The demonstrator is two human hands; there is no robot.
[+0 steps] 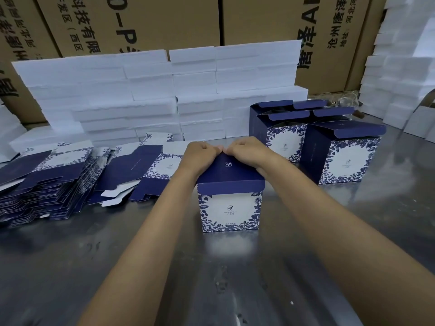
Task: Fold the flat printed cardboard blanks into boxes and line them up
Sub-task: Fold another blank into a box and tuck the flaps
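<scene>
Head view: we have one box (229,203) standing upright on the steel worktop (211,278), near the middle and a little right, its flowered white panel facing us. Our left hand (200,154) and right hand (244,151) meet at the far top edge of the dark blue lid panel (228,170), fingers curled down over that edge and gripping the cardboard; what the fingertips do behind the edge is hidden from us.

We judge that we are closing or creasing the top of this box, so the fold is nearly finished. The front lip of the lid hangs just over the printed face.

To the right and farther off stand three folded boxes (339,156) with their top flaps up, close together in a group. To the left lies a fanned stack of flat blanks (47,184), with more loose blanks (131,175) beside it, so plenty of the job is left. White foam blocks (153,90) are piled along the far side.

Next we would need to let go and slide the box right, beside the others, squared to the row.
</scene>
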